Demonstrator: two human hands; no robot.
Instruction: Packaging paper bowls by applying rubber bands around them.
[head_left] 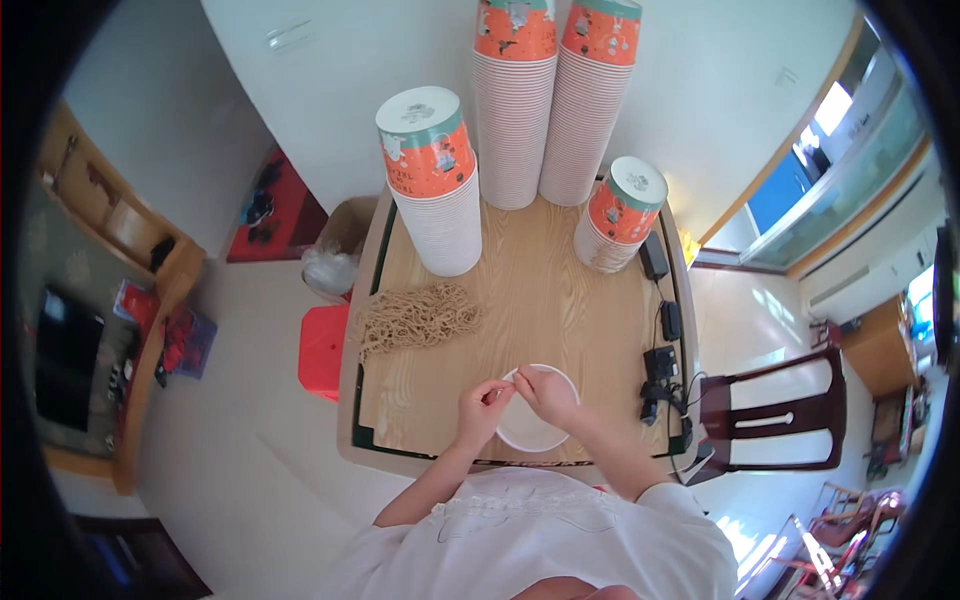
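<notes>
My left hand (485, 409) and my right hand (547, 393) meet above a white paper bucket (537, 437), which stands with its mouth up near the table's front edge. Fingers of both hands are pinched together at the bucket's far left rim. What they hold, if anything, is too small to make out. To the far left of the hands lies a loose, tangled heap of tan cord (420, 318).
Upside-down nested paper buckets in orange and green stand on the wooden table (530, 290): a left stack (435, 215), two tall back stacks (515, 120) and a short right stack (617, 220). Black power adapters (660, 362) line the right edge. A red stool (322, 350) and dark chair (785, 415) flank it.
</notes>
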